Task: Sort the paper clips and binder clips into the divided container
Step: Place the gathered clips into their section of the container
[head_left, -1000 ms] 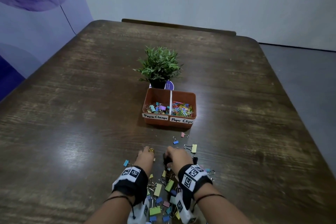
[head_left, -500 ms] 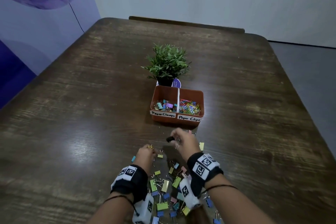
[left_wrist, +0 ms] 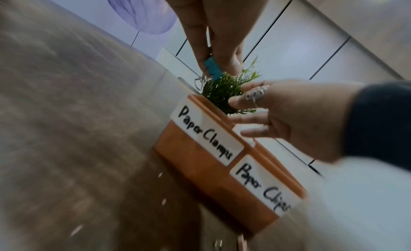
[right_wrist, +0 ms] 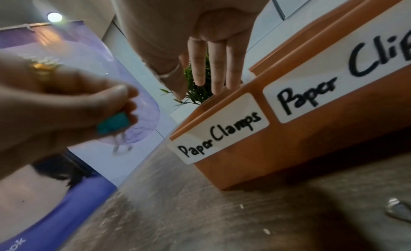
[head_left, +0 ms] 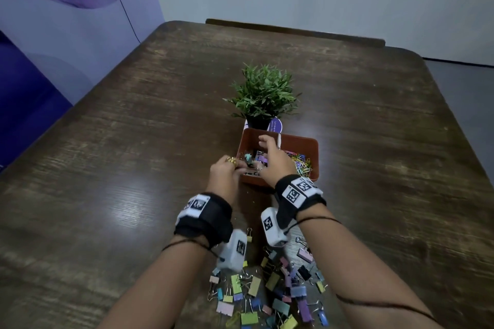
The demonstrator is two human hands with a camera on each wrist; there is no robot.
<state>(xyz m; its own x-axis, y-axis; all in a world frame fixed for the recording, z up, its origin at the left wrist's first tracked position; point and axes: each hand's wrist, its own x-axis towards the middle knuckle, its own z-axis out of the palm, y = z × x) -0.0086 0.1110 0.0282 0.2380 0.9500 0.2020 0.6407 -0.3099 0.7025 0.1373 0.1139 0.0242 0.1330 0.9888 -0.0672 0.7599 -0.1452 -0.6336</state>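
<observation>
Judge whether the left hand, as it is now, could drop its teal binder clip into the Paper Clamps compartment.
Probably yes. The left hand pinches the teal binder clip beside that compartment, whose top is open. The open right hand hovers over part of it and might crowd the drop.

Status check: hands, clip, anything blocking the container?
Left hand pinches teal binder clip beside the Paper Clamps side. Right hand open over container. Nothing visible blocking; loose clips remain on table.

Black wristbands (head_left: pixel 211 216) with white square-code tags on both wrists; white camera boxes (head_left: pixel 274 227) beneath. Gold ring on left hand (head_left: pixel 224 176), silver ring on right hand (head_left: pixel 275 160). Thin dark threads round forearms.
</observation>
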